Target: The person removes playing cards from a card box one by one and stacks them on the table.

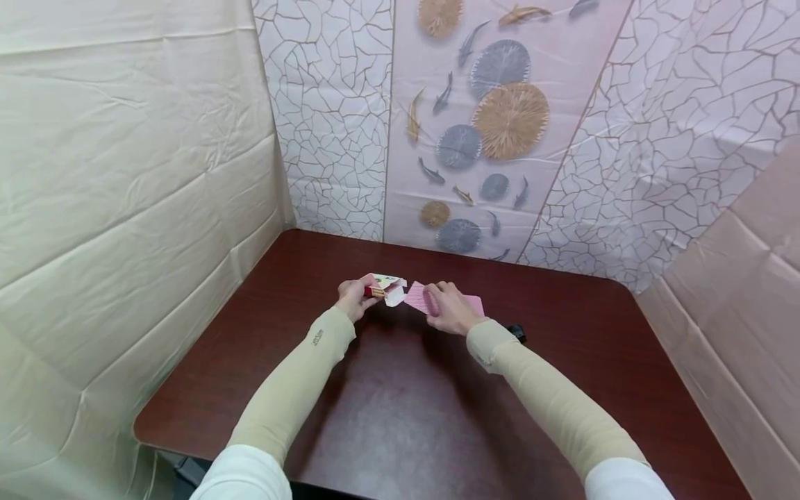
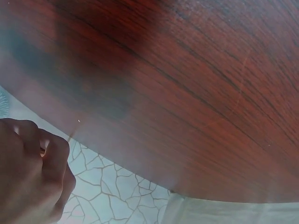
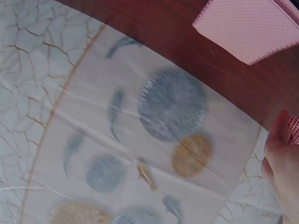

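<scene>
My left hand (image 1: pixel 355 300) grips a small open carton (image 1: pixel 390 283), white on top with a red side, its loose end flaps pointing right. In the left wrist view, only the back of the left hand (image 2: pixel 35 172) shows, with curled fingers. Just right of the carton, my right hand (image 1: pixel 451 307) holds pink-patterned playing cards (image 1: pixel 417 297) between thumb and fingers. Their near end lies close to the flaps; whether they touch I cannot tell. Beyond the right hand is a pink textured piece with serrated edges (image 3: pixel 250 30), like a folded cloth.
A dark wooden table (image 1: pixel 387 396) with rounded corners carries everything. A small black object (image 1: pixel 517 332) shows beside the right wrist. Patterned sheeting (image 1: pixel 331 139) hangs behind the table, and pale sheeting (image 1: pixel 125 208) hangs on the left.
</scene>
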A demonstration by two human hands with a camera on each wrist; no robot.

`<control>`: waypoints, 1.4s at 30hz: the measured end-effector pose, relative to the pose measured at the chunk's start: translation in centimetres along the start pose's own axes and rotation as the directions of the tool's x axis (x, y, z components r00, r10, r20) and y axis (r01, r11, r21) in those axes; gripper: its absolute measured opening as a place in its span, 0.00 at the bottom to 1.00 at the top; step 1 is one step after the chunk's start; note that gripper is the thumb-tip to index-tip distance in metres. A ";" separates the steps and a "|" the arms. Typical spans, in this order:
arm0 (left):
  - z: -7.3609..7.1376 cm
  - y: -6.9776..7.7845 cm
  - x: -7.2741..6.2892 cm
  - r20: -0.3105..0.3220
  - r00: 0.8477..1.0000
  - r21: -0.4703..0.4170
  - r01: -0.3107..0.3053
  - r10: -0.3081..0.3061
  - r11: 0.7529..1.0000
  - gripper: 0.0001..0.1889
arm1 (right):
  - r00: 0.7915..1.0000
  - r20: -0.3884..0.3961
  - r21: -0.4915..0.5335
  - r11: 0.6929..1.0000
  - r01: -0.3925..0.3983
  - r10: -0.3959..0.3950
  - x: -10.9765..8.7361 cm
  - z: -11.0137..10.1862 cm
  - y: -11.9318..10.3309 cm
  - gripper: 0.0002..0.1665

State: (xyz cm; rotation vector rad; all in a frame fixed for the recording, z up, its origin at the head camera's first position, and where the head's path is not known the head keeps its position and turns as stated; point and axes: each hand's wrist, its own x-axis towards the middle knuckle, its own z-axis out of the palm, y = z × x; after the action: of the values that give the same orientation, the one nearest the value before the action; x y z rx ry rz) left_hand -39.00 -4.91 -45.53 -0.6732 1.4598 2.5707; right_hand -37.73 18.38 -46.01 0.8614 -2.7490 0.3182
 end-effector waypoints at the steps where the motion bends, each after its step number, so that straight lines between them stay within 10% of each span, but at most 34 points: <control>1: 0.0 0.0 -0.1 0.000 1.000 -0.002 0.003 -0.003 1.000 0.26 | 1.000 -0.010 -0.008 1.000 -0.022 0.022 -0.1 0.0 0.4 0.31; 18: -0.2 0.5 0.3 -0.007 1.000 -0.003 0.029 -0.029 1.000 0.27 | 0.900 -0.079 -0.106 0.894 -0.435 0.428 -2.0 0.5 4.6 0.35; 42: -0.9 0.3 0.3 0.001 1.000 -0.009 0.016 -0.016 1.000 0.24 | 0.842 0.009 -0.162 0.831 -0.532 0.540 -3.3 2.8 5.1 0.38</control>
State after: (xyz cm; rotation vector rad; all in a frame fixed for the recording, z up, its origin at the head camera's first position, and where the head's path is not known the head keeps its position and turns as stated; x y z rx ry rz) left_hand -39.07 -5.85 -45.85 -0.6812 1.4376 2.5672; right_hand -38.53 23.39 -50.28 0.0360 -2.9712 0.1737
